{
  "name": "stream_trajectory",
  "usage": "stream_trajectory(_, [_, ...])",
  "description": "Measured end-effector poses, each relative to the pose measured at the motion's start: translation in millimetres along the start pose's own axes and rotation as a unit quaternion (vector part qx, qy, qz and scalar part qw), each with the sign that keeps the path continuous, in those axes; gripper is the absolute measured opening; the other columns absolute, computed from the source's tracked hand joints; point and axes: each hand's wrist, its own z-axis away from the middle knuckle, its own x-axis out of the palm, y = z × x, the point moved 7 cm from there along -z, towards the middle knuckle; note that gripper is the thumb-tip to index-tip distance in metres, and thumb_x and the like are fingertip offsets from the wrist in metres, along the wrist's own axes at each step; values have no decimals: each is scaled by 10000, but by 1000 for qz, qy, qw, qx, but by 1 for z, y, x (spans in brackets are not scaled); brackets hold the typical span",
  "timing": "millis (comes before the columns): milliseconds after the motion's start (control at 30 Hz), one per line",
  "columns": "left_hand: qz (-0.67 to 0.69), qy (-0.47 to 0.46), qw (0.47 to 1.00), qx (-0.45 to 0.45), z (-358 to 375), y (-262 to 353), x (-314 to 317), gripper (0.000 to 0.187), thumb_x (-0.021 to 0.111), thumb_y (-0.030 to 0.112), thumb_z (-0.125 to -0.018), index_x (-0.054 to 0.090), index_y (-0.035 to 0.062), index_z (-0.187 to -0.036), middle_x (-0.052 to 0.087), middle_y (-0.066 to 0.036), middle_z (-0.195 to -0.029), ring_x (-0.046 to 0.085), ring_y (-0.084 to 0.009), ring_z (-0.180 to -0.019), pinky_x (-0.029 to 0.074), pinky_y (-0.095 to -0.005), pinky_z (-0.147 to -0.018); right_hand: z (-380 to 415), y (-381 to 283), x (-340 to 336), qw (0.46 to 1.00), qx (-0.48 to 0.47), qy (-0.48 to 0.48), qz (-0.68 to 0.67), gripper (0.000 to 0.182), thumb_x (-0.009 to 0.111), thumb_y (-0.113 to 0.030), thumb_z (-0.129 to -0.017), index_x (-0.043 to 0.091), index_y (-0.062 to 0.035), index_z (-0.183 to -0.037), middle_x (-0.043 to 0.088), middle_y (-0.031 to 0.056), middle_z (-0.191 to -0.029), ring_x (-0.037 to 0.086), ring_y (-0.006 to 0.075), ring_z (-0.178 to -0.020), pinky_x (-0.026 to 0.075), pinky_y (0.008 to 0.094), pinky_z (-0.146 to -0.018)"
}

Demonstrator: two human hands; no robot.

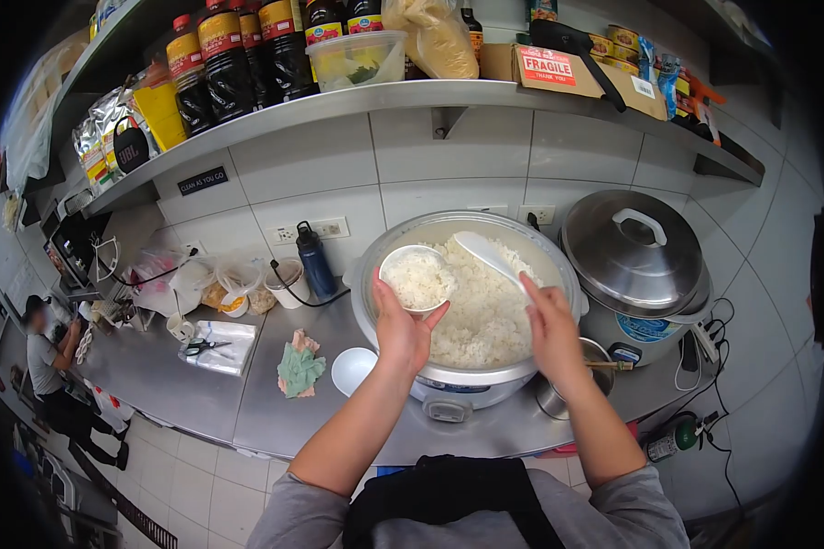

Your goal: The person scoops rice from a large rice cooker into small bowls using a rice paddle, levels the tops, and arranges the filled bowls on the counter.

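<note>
A large round cooker (364, 316) full of white rice (481, 320) stands on the steel counter. Over its left side my left hand (403, 329) holds a small white bowl (386, 265) heaped with rice. My right hand (551, 320) grips the handle of a white rice paddle (487, 253), whose blade lies over the rice at the back of the cooker, right of the bowl. Another white bowl (353, 370) sits on the counter, left of the cooker and below my left hand.
A lidded cooker (634, 252) and a metal pot (551, 400) stand to the right. Leftward are a cloth (300, 366), a dark bottle (315, 263) and scissors (205, 347) on plastic. A loaded shelf (339, 102) runs above. Another person (50, 366) stands at far left.
</note>
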Motion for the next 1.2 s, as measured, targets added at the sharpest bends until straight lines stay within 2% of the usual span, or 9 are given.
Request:
stream_trajectory(33, [12,-1,1000,10,0,-1,0,594,215,547,-1022,233,160,-1473,334,-103,-1493,405,-308,-1347,433,-559,-1038,5,2,17,986,43,-46,-153,467,499,-41,-934,524,-178,-1380,548,122,-997,562,292,-873,437,399,-779])
stream_trajectory(333, [114,-15,990,77,-1,-18,-4,628,285,574,-1002,73,285,-1518,168,-69,-1558,282,-306,-1408,401,-560,-1052,20,-61,50,989,5,-84,-124,477,469,-51,-944,398,-88,-1414,537,190,-1033,610,411,-815,503,487,-691])
stream_trajectory(467, [119,34,988,89,5,-6,-7,624,293,557,-1008,159,169,-1478,275,-103,-1508,339,-308,-1380,392,-557,-1076,29,-62,40,987,-12,-127,-99,473,495,-88,-939,411,-92,-1405,547,176,-1001,615,396,-776,509,476,-663])
stream_trajectory(667, [43,-23,997,65,11,3,-6,581,220,579,-1006,110,307,-1508,211,-83,-1543,357,-312,-1373,474,-543,-987,-1,-49,23,984,2,-69,-166,413,491,-106,-952,488,-122,-1364,571,150,-958,619,341,-779,482,423,-672])
stream_trajectory(867, [-3,-50,997,64,13,9,-6,579,179,591,-1003,121,310,-1506,265,-88,-1522,445,-309,-1317,530,-517,-919,3,-71,50,988,-55,-135,52,455,528,-105,-922,486,-117,-1374,562,117,-945,631,342,-726,523,455,-683])
stream_trajectory(1000, [-23,-43,998,45,20,29,-34,574,173,600,-999,142,325,-1502,327,-69,-1501,474,-311,-1298,530,-512,-908,-11,-29,34,994,-57,5,-88,442,494,-100,-958,467,-96,-1400,596,136,-1152,652,221,-858,513,334,-772])
stream_trajectory(1067, [-27,-17,999,44,29,46,-70,564,171,597,-1000,153,335,-1499,344,-55,-1499,490,-314,-1286,521,-523,-916,-4,25,31,987,71,0,-143,433,474,-112,-984,453,-70,-1415,605,117,-1184,601,123,-884,476,261,-790])
stream_trajectory(1133, [-64,12,997,37,40,66,-118,593,185,616,-992,144,317,-1502,363,-62,-1487,490,-304,-1284,503,-545,-913,12,66,29,951,141,11,-274,434,480,-134,-1006,448,-94,-1436,574,-26,-1024,397,11,-640,340,176,-538])
stream_trajectory(1200, [-56,45,997,38,54,79,-184,588,193,618,-992,167,310,-1493,370,-55,-1484,510,-305,-1264,485,-576,-923,29,72,22,921,237,5,-310,426,469,-142,-1015,446,-89,-1437,570,-32,-1004,367,-18,-627,297,154,-527])
